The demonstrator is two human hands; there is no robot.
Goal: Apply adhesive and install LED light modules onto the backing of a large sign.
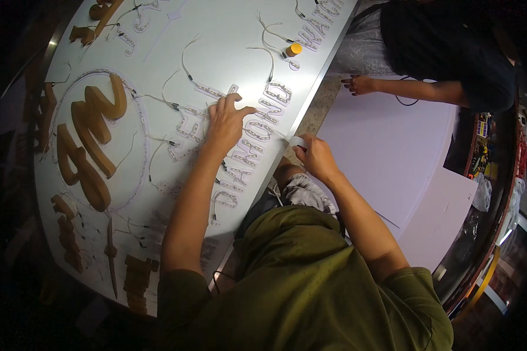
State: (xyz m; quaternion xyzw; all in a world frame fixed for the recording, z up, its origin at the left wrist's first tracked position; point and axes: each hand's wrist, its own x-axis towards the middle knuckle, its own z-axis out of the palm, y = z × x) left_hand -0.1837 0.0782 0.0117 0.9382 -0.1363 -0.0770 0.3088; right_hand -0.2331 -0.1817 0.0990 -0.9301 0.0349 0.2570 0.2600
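A row of clear letter shapes (238,175) lined with small LED modules lies along the right part of the white table (158,70). Over these letters rests my left hand (225,124), fingers apart, thumb and fingertips touching near the row. My right hand (317,159), at the table's right edge, is closed round a small white bottle (297,142); its thin nozzle points at the letters, close to my left thumb. Thin wires (173,106) trail from a second group of LED letters (184,153) left of the row.
Brown script-shaped pieces (101,111) lie inside a large ring (144,169) on the left. A small yellow-topped container (293,50) stands further up. Beyond the table's edge lies a large pale sheet (386,146); another person's hand (360,85) hovers near its far side.
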